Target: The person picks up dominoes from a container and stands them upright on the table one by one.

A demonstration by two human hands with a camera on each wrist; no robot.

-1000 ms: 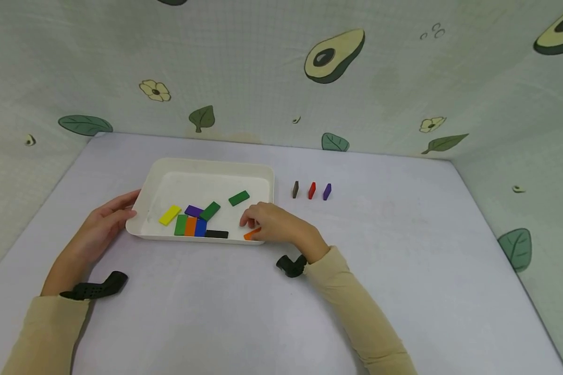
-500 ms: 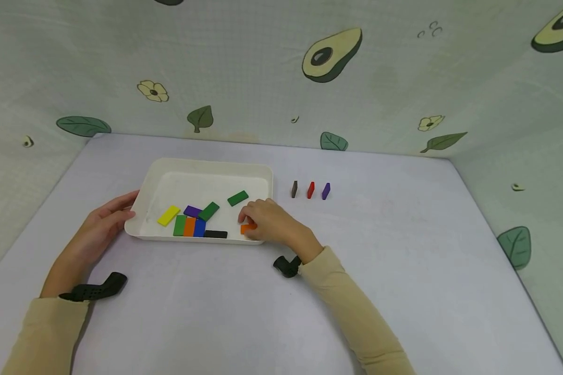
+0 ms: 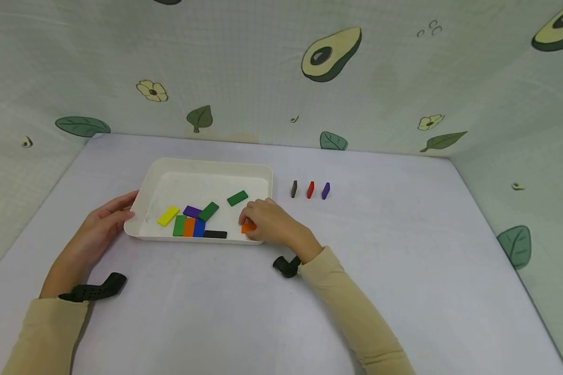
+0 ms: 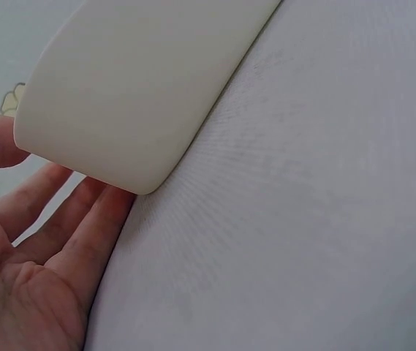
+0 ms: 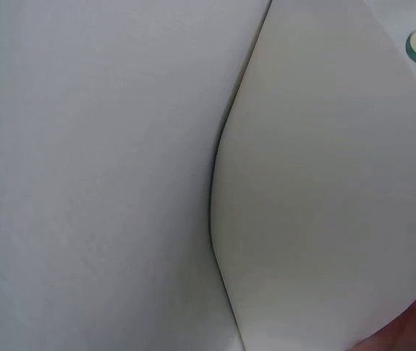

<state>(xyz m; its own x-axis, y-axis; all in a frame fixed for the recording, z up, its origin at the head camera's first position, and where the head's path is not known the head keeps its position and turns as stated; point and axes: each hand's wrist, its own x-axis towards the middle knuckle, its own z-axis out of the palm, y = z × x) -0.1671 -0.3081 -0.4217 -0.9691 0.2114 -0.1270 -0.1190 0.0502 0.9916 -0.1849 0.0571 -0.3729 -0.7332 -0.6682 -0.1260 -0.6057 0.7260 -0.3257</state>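
In the head view a white tray (image 3: 202, 165) holds several flat coloured blocks. My left hand (image 3: 100, 226) holds the tray's left side, thumb at the rim and fingers along the outer wall; the left wrist view shows the hand (image 4: 39, 256) there too. Inside the front right corner, my right hand (image 3: 272, 221) pinches an orange domino-shaped block (image 3: 246, 228), partly hidden by the fingers. Beside it lies a black block (image 3: 216, 234). The right wrist view shows mostly the tray's outer wall (image 5: 317, 183), with a bit of the hand at the lower right.
Along the tray's front left are a light green (image 3: 180, 225), another orange (image 3: 190, 227), a blue (image 3: 199, 228), a yellow (image 3: 168, 215) and a purple block (image 3: 192, 211). Two dark green blocks (image 3: 237, 198) lie nearby. Grey-brown, red (image 3: 310, 190) and purple blocks stand on edge right of the tray.
The orange block has turned from slanted to nearly level in my right fingers and shifted slightly left. My left hand and the tray have stayed in place.
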